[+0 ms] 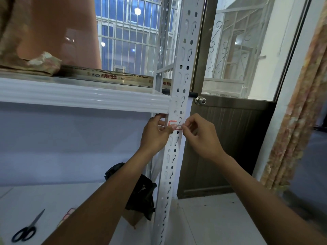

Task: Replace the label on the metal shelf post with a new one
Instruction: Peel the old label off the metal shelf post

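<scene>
A white perforated metal shelf post runs from top to bottom in the middle of the view. A small white label with a red outline lies on the post just below the upper shelf. My left hand grips the post's left side, thumb pressing on the label's lower left part. My right hand pinches the label's right edge between thumb and forefinger. Whether the label is fully stuck down or partly lifted, I cannot tell.
The white shelf beam joins the post at the left. On the lower shelf lie black-handled scissors, a sheet of stickers partly under my forearm, and a black bag. A brown door with a knob stands right of the post.
</scene>
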